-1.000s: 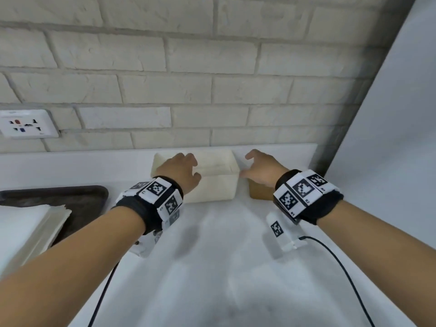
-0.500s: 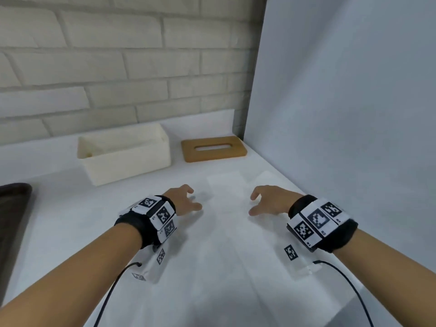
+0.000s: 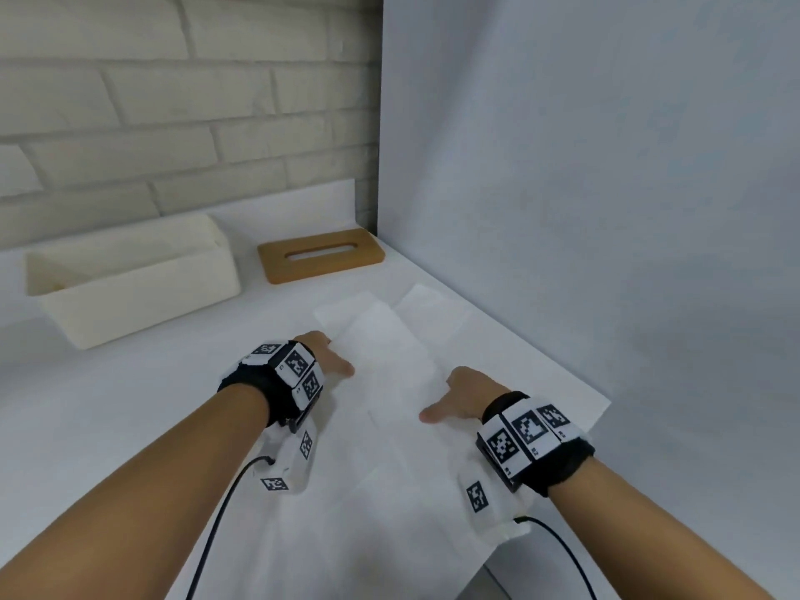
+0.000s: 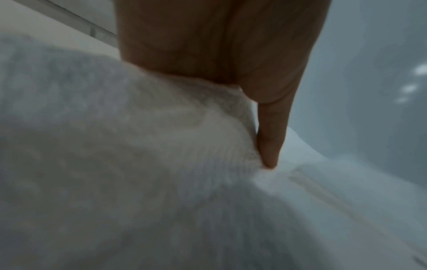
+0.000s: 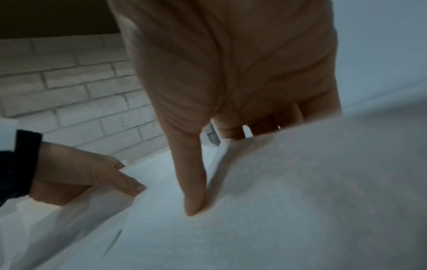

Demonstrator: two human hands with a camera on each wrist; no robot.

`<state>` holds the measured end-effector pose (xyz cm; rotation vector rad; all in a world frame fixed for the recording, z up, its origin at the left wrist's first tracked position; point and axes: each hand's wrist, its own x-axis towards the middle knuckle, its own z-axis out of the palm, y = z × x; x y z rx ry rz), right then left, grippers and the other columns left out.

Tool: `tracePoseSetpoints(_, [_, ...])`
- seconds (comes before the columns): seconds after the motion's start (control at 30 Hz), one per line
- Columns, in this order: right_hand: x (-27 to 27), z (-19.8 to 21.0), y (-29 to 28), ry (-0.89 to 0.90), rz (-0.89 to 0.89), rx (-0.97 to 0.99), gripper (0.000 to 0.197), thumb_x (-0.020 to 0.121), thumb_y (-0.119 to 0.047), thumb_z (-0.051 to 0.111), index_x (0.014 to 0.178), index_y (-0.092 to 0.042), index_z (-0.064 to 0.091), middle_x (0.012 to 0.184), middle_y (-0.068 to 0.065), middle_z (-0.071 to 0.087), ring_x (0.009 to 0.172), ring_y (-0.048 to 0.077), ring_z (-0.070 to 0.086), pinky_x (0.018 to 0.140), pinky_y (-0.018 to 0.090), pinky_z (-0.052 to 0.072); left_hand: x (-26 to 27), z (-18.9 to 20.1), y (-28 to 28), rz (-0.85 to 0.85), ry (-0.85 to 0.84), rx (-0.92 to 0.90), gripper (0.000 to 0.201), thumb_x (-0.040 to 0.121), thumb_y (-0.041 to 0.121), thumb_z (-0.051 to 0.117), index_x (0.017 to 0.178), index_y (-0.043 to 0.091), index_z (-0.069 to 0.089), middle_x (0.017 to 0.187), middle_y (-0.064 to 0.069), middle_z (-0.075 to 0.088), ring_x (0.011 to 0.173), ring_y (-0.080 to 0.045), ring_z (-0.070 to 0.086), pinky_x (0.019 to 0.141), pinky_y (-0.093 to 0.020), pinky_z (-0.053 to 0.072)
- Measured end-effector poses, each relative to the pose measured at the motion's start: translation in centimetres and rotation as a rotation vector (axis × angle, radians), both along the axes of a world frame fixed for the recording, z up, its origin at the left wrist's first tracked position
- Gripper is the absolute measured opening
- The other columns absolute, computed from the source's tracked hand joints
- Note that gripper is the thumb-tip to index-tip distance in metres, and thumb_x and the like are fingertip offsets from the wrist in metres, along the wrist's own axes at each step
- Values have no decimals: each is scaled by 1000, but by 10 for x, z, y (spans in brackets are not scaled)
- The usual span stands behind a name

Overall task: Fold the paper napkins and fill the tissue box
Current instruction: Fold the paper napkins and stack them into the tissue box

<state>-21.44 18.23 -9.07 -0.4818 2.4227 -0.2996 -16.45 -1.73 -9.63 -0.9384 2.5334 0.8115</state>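
A white paper napkin (image 3: pixel 389 361) lies flat on the white table (image 3: pixel 130 404) near its right edge. My left hand (image 3: pixel 337 355) pinches the napkin's left side: in the left wrist view the thumb (image 4: pixel 270 142) lies on top of the raised napkin (image 4: pixel 138 146) and the fingers are hidden under it. My right hand (image 3: pixel 439 396) pinches the right side, thumb (image 5: pixel 194 197) against the lifted napkin (image 5: pixel 300 182) and fingers behind it. The cream tissue box (image 3: pixel 130 279) stands without its lid at the back left. Its wooden slotted lid (image 3: pixel 320 255) lies flat beside it.
A second white sheet (image 3: pixel 437 307) lies behind the napkin, close to the grey side wall (image 3: pixel 584 210). A brick wall (image 3: pixel 173 123) closes the back. The table's right edge (image 3: pixel 601 409) runs just right of my right wrist. Cables trail from both wrists.
Both hands came back from the tissue box to the napkin in front of me and took hold of its left and right sides. The head view swung right.
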Motion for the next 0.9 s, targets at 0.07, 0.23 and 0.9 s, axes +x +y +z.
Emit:
tracePoseSetpoints(0.07, [-6, 1, 2, -41, -18, -33, 65, 86, -28, 64, 137, 2, 36, 127, 11, 49, 131, 28, 43, 84, 26, 42, 1, 5, -3, -22, 26, 15, 60, 82, 34, 65, 131, 2, 47, 132, -14, 54, 117, -28, 53, 95, -30, 41])
tracePoseSetpoints(0.23, [-25, 23, 12, -8, -60, -156, 68, 90, -29, 57, 146, -7, 25, 152, 7, 31, 136, 23, 35, 110, 31, 30, 14, 24, -20, 37, 255, 12, 45, 92, 30, 51, 127, 3, 41, 126, -17, 55, 102, -28, 54, 84, -32, 39])
tracePoseSetpoints(0.9, [-38, 48, -118, -502, -74, -986, 32, 94, -13, 52, 124, -4, 56, 126, 13, 61, 108, 25, 59, 94, 35, 48, 42, 44, -14, 650, 892, 897, 36, 99, 30, 34, 127, 13, 50, 105, -4, 65, 99, -23, 61, 90, -36, 47])
